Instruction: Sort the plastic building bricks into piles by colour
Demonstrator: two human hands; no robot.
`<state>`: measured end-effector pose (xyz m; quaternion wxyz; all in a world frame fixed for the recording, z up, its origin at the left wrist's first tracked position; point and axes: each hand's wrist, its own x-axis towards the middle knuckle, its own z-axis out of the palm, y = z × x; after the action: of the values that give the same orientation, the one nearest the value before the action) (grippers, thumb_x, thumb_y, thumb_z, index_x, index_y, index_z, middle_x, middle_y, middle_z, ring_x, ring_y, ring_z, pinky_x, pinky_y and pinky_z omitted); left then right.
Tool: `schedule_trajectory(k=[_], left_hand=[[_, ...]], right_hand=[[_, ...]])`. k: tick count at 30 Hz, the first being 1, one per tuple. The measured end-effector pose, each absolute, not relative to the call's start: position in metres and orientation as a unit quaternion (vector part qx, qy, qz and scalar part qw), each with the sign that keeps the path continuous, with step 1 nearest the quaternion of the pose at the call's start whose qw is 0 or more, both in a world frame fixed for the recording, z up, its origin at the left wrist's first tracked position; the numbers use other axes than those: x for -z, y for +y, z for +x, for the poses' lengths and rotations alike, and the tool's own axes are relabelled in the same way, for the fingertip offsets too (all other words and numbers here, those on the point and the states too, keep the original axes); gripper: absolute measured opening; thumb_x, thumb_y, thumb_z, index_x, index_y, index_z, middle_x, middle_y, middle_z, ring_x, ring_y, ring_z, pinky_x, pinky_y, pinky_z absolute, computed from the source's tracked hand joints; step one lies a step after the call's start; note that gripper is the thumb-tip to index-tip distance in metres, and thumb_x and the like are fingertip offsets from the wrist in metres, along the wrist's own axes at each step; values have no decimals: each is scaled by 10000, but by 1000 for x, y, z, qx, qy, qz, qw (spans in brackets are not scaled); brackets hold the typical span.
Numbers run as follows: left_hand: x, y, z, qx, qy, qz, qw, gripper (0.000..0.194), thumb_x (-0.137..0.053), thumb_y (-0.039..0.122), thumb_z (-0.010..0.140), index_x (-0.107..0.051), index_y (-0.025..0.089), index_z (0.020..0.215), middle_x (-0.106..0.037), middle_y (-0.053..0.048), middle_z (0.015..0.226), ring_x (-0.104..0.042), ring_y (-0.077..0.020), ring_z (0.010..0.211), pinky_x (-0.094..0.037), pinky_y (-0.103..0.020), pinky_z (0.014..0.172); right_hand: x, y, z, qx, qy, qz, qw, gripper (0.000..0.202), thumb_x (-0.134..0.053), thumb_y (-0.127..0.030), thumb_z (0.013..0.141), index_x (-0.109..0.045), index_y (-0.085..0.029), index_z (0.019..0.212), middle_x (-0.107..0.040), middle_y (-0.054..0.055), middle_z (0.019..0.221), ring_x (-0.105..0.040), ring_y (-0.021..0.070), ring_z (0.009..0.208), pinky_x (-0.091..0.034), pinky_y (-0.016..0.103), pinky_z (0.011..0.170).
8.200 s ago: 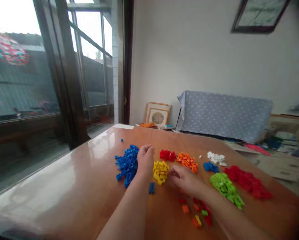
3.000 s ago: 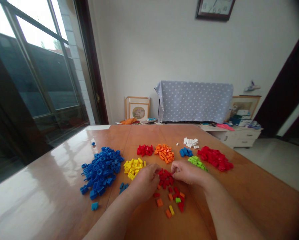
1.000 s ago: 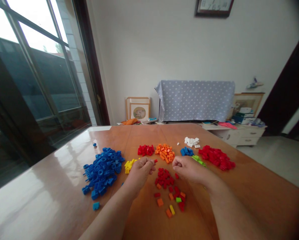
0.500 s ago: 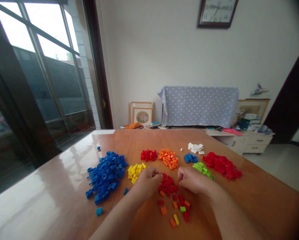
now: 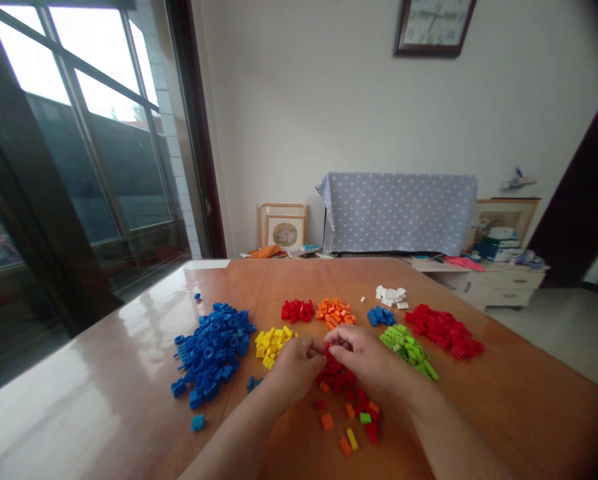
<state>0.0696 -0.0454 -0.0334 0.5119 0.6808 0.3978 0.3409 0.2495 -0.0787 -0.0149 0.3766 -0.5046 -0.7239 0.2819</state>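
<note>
My left hand [image 5: 301, 367] is closed, fingertips pinched together at the upper left of a red brick pile [image 5: 339, 379]. My right hand [image 5: 359, 353] is closed too, its fingertips close to the left ones over the same pile. What either pinch holds is too small to make out. Yellow bricks [image 5: 271, 345] lie just left of my left hand, and orange bricks [image 5: 335, 312] beyond both hands. Green bricks [image 5: 406, 348] are to the right of my right hand. Nearer me are scattered red and orange bricks, a green brick [image 5: 365, 418] and a yellow brick [image 5: 352, 439].
A big blue pile [image 5: 216, 350] covers the table's left part. Farther back are a small red pile [image 5: 297, 311], small blue bricks [image 5: 381, 316] and white bricks [image 5: 391, 296]. A large red pile [image 5: 445, 331] lies at the right. A cloth-covered object [image 5: 401, 213] stands behind the table.
My right hand has moved left, from the right side of the red pile to beside my left hand, uncovering more green bricks. My left hand has barely moved.
</note>
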Motion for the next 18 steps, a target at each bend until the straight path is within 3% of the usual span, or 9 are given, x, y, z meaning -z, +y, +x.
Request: schedule_trajectory(k=[7,13,18], left_hand=[[33,-45,73,-374,355,609,603,140,-565,165,695,-586,148,833,-601,11,636,-502,-100,554,-345,-218,535],[32,-45,72,-379,363,611,592,157,-564,138,655,-572,154,811,-610,12,624,-535,-110,560,-377,-223,547],[27,-47,72,-379,370,599,601,130,-601,200,727,-580,156,848,-657,-10,675,-608,-138,622,-419,-231,580]], right_hand=[[15,-81,244,-279,-705,-515,399,57,-586,-186,845,-590,-208,897,-644,-26,795,-606,137,726,-449,228,627],[10,-84,239,-277,-708,-518,392,71,-557,-204,883,-626,-204,900,-679,-11,811,-634,144,752,-455,231,650],[7,-85,239,-242,-725,-511,394,116,-546,-192,897,-660,-209,888,-696,-6,857,-639,147,805,-456,242,715]])
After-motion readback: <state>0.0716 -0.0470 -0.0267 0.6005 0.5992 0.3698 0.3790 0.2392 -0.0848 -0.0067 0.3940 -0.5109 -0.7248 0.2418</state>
